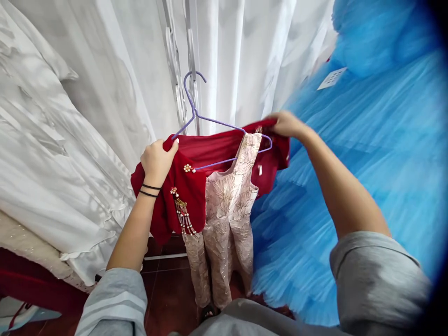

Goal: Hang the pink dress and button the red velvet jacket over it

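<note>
A purple wire hanger [217, 121] holds a pale pink brocade dress [229, 200] by its right-hand strap. Around the hanger's back and left side lies a short red velvet jacket [189, 191] with bead ornaments and a hanging tassel [184, 212]. My left hand [157, 163] grips the jacket's left shoulder by the hanger's left end, thumb on top. My right hand [285, 125], slightly blurred, pinches the jacket's other shoulder beyond the hanger's right end. That side of the jacket hangs behind the dress strap.
A blue tulle gown [378, 149] fills the right side. White garments [70, 140] hang at the left, and white curtains [224, 56] stand behind a metal rack upright [191, 60]. Dark red floor tiles [164, 289] show below.
</note>
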Motion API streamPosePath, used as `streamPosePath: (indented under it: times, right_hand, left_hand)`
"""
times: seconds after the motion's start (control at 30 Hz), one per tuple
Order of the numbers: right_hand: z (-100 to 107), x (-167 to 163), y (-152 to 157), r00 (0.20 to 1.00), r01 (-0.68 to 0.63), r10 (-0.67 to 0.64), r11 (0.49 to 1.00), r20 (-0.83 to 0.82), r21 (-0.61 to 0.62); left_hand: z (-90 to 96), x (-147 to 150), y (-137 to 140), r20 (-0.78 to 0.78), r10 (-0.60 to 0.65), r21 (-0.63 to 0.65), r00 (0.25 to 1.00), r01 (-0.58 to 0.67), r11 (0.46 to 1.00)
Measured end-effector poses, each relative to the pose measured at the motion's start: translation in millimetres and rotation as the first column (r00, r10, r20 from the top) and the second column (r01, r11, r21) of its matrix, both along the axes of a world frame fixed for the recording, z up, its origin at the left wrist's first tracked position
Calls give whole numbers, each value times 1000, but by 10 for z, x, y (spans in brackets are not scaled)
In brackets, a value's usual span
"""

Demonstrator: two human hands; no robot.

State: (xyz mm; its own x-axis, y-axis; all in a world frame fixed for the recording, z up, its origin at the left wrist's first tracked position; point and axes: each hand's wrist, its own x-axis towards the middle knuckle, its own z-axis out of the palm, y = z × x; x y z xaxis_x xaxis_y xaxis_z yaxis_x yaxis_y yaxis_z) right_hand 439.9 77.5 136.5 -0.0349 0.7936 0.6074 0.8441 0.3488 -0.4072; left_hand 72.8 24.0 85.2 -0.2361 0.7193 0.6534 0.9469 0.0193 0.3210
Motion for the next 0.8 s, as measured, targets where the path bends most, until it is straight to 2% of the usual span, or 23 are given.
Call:
streamPosePath:
  times: [0.03, 0.07, 0.1, 0.13, 0.17, 0.23, 0.3, 0.37, 0.5, 0.53, 0.6, 0.67, 0.7, 0.73, 0.8]
  right_hand:
    - [52, -57, -132, 992, 123, -126, 988, 27, 89]
    - [59, -139, -252, 973, 214, -227, 956, 43, 203]
    - [20, -235, -354, 956, 259, -288, 917, 56, 303]
    - [-60, -333, -430, 946, 261, -310, 903, 95, 342]
    - [-167, -421, -481, 941, 241, -301, 916, 154, 321]
    - [-393, -535, -525, 940, 190, -240, 958, 243, 214]
    - [-533, -569, -549, 947, 160, -196, 975, 254, 154]
    - [-556, -591, -616, 954, 152, -183, 978, 239, 143]
    - [-559, -819, -824, 983, 67, -100, 976, 155, 207]
    - [-604, -900, -847, 987, 23, -54, 980, 152, 197]
    - [-733, -1030, -825, 986, -70, 55, 993, 156, 95]
    - [-846, -1085, -740, 982, -163, 163, 987, 93, -8]
    - [-875, -1086, -697, 977, -213, 213, 977, 26, -17]
    - [-880, -1076, -666, 961, -270, 270, 963, -60, 3]
    - [-835, -1048, -666, 874, -407, 412, 910, -257, 73]
  left_hand:
    - [11, 8, -24, -5, 16, -5, 1000, -16, 1000]
    - [21, 16, -47, -9, 31, -11, 999, -31, 999]
    - [28, 24, -67, -13, 45, -16, 999, -46, 999]
    - [32, 31, -85, -15, 57, -20, 998, -57, 998]
    - [35, 38, -100, -16, 64, -21, 998, -64, 998]
    - [36, 49, -122, -14, 79, -15, 997, -79, 997]
    - [36, 58, -140, -13, 91, -8, 996, -91, 996]
    - [39, 66, -159, -10, 96, -7, 995, -96, 995]
    - [42, 65, -200, 13, 81, -17, 997, -81, 997]
    - [38, 68, -213, 20, 67, -7, 998, -67, 998]
    - [18, 103, -249, 21, 23, 81, 1000, -24, 996]
    - [-25, 206, -287, -27, -40, 240, 999, 45, 970]
    - [-55, 292, -300, -69, -88, 302, 994, 105, 948]
    - [-89, 399, -304, -107, -157, 324, 982, 184, 928]
    - [-159, 661, -277, -98, -379, 237, 920, 391, 889]
